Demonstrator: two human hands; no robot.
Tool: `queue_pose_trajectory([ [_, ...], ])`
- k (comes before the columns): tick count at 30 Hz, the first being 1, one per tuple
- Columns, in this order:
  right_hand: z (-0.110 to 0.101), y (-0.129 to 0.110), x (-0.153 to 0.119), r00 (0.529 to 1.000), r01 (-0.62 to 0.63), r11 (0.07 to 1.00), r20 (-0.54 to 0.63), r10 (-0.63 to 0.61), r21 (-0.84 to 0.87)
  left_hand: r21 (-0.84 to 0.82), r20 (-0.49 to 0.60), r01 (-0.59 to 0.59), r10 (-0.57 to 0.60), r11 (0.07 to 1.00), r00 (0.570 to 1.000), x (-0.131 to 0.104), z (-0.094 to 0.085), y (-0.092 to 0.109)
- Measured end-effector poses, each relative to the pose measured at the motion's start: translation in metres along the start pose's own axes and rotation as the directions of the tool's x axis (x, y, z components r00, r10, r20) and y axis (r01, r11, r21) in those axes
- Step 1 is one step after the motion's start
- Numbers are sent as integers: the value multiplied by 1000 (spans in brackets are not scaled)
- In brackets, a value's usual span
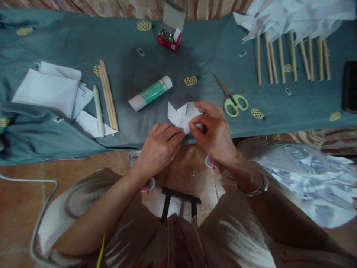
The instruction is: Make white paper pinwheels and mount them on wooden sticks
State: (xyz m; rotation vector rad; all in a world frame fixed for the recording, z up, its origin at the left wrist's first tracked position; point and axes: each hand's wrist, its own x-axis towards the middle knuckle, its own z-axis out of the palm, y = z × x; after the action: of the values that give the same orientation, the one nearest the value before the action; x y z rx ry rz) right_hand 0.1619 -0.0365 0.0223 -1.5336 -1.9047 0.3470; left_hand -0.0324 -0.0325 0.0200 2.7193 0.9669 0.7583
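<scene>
Between my two hands, at the near edge of the cloth, is a white paper pinwheel (pixel 180 116) with folded, pointed blades. My left hand (pixel 164 143) pinches its lower left edge, the fingers pressed together. On the other side, my right hand (pixel 213 128) grips the right part, thumb and forefinger near the middle of the paper. My fingers hide part of its right and lower sides. A glue stick (pixel 153 92) with a green label lies just beyond my left hand. Scissors (pixel 233 102) with light green handles rest to the right of my right hand.
White paper sheets (pixel 47 89) lie at left, beside wooden sticks (pixel 109 96) and a pale pointed tool (pixel 98 111). An open red box (pixel 170 39) of small metal pieces stands behind. Finished pinwheels (pixel 295 18) on sticks lie at far right. A bag of paper scraps (pixel 315 178) sits below.
</scene>
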Motion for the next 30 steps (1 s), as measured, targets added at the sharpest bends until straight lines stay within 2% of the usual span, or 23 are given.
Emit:
queue_pose_trajectory([
  [4, 3, -1, 1, 1000, -3, 1000, -8, 3, -20, -13, -25, 12, -12, 1000, 1000, 0, 0, 1],
  [9, 5, -2, 2, 1000, -25, 1000, -4, 25, -10, 7, 20, 28, -28, 1000, 999, 2, -1, 2],
  [17, 3, -3, 4, 996, -70, 996, 64, 67, 47, -1, 56, 37, -37, 999, 998, 0, 2, 0],
  [24, 4, -3, 4, 998, -50, 999, 43, 50, 4, 7, 31, 17, -17, 1000, 999, 0, 3, 0],
  [30, 4, 0, 2, 995, -71, 996, 69, 68, 50, 17, 15, 1, -1, 1000, 1000, 0, 3, 0],
])
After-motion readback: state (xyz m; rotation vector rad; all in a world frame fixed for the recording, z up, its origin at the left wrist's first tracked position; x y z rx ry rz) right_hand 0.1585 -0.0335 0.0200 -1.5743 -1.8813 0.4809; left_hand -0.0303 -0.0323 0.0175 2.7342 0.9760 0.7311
